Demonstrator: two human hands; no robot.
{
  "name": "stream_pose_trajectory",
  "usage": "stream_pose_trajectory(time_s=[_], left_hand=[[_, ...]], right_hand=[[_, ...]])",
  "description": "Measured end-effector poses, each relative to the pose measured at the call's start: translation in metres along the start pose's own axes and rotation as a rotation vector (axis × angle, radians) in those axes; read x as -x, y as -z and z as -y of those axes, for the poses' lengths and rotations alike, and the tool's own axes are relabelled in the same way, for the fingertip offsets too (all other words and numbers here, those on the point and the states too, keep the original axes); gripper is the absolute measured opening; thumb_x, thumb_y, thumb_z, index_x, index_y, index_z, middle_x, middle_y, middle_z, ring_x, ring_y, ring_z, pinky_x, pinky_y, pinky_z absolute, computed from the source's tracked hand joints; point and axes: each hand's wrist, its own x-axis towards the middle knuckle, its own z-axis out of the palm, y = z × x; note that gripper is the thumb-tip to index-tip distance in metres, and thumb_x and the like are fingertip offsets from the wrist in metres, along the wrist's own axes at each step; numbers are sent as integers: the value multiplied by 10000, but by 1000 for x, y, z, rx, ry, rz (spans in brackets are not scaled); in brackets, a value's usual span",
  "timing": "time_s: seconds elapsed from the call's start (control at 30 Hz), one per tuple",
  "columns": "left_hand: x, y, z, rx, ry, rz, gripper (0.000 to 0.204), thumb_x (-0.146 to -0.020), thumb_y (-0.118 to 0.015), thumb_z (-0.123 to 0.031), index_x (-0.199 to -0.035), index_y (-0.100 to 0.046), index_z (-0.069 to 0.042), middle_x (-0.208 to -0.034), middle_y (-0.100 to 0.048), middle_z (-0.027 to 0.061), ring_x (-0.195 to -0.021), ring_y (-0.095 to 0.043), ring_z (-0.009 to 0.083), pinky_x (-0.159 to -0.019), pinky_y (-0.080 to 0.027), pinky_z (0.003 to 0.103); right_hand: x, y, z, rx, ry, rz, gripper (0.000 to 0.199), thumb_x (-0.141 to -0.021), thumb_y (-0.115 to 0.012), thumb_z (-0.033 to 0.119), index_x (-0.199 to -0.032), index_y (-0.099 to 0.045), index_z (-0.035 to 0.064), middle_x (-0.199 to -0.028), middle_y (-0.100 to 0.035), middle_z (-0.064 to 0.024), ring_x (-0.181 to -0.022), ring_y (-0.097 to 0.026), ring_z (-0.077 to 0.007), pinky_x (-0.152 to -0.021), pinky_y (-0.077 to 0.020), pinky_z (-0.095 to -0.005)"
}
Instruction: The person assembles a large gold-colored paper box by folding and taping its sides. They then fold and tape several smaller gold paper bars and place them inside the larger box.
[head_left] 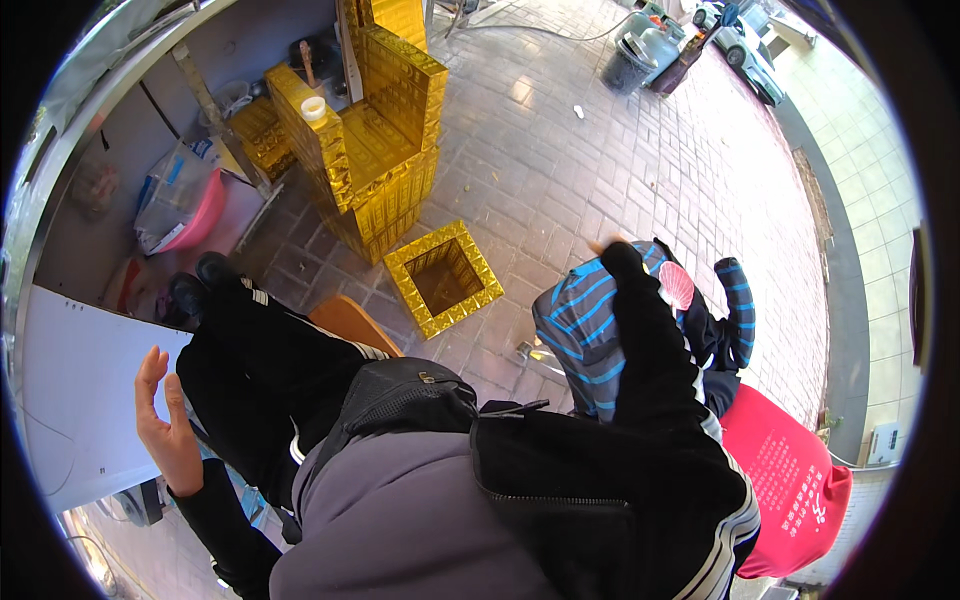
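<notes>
My left hand (166, 432) is raised beside the white panel (80, 390) at the left, fingers stretched out and apart, holding nothing. My right arm reaches forward over a grey and blue striped garment (583, 322). Only a small blurred bit of my right hand (600, 246) shows past the black cuff, so its fingers cannot be read. A pink shell-shaped piece (676, 286) lies on the garment just right of that sleeve. On the ground ahead is a square gold frame (401, 268) with an open middle. Behind it stands a gold-covered, chair-shaped structure (395, 205).
A small white cup (313, 108) rests on the gold structure's arm. At the left, a pink basin (196, 220) sits on a shelf. Red cloth (785, 480) covers something at the right. A bucket (625, 62) and gas cylinder (660, 48) stand far off on brick paving.
</notes>
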Motion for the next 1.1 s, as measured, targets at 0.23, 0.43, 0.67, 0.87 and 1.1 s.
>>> stream_pose_trajectory(time_s=[0.23, 0.43, 0.67, 0.87, 1.1], left_hand=[[7, 11, 5, -10, 25, 24, 363, -1030, -551, -328, -1330, -616, -134, -1216, -702, 125, -1166, -644, 279, -1015, -500, 469], [3, 12, -8, -22, 7, 41, 331, -1033, -553, -275, -1310, -629, -111, -1146, -719, 121, -1094, -663, 248, -987, -501, 406], [8, 21, -20, 77, 57, -4, 308, -979, -606, -145, -1263, -622, -25, -1057, -718, 156, -1000, -684, 253, -914, -502, 347], [32, 40, 8, 129, 125, -85, 338, -965, -637, -160, -1273, -611, -24, -1037, -716, 145, -963, -692, 243, -892, -514, 342], [44, 69, 28, 108, 170, -224, 471, -938, -689, -264, -1315, -565, -11, -1142, -666, 163, -1055, -649, 281, -941, -488, 372]], right_hand=[[116, 95, -152, 589, -757, 394, 874, -759, -706, 629, -1426, -518, 96, -1384, -600, -128, -1308, -542, -278, -1080, -433, -398], [106, 46, -101, 461, -626, 437, 785, -798, -674, 546, -1410, -523, 79, -1357, -613, -127, -1258, -571, -273, -1049, -460, -400], [94, -22, -27, 461, -389, 538, 682, -843, -637, 450, -1392, -529, 59, -1326, -628, -125, -1200, -606, -266, -1012, -491, -402], [18, 71, -54, 615, -336, 549, 596, -882, -604, 368, -1376, -534, 41, -1298, -641, -123, -1151, -635, -261, -981, -517, -404], [-83, 242, 140, 358, 103, 548, 498, -928, -567, 271, -1358, -540, 21, -1267, -656, -121, -1093, -670, -254, -945, -548, -406]])
